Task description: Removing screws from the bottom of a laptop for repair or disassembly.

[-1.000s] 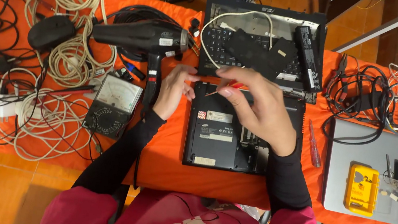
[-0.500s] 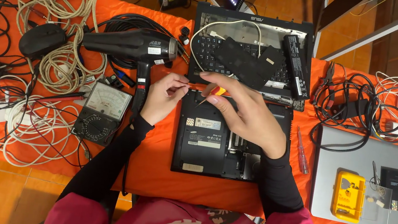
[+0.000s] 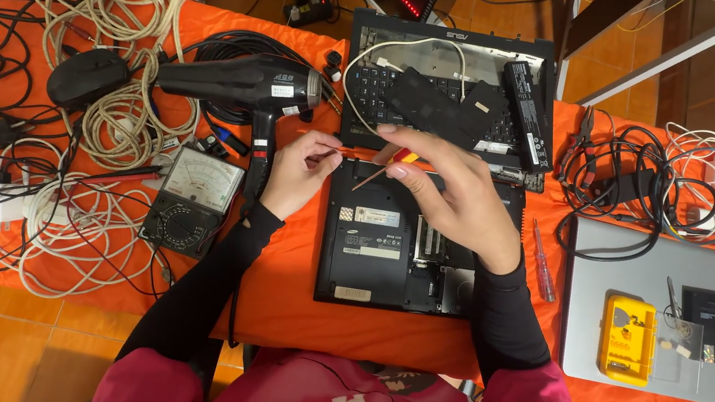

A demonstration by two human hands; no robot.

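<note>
Your view has drifted over the last second, so the orange-covered table (image 3: 280, 310) now sits lower in the frame and more of its far edge shows. Closest to you lies the black upturned laptop base with its underside panels open (image 3: 410, 257), flat on the cloth. It has not shifted on the table.

Just above its far edge your hands have drawn a little further apart. Your right hand (image 3: 449, 199) has its grip pinched on the small screwdriver with the orange and red handle (image 3: 384, 166), shaft slanting down towards the base, tip apparently just above it. Your left hand (image 3: 299, 171) has its grip closed on something thin and small that I cannot make out, level with the screwdriver handle. A second ago the two hands met; now a gap shows between them.

Beyond lies the black keyboard deck with loose black covers (image 3: 442, 102), and to the left the black hair dryer (image 3: 240, 87).
</note>
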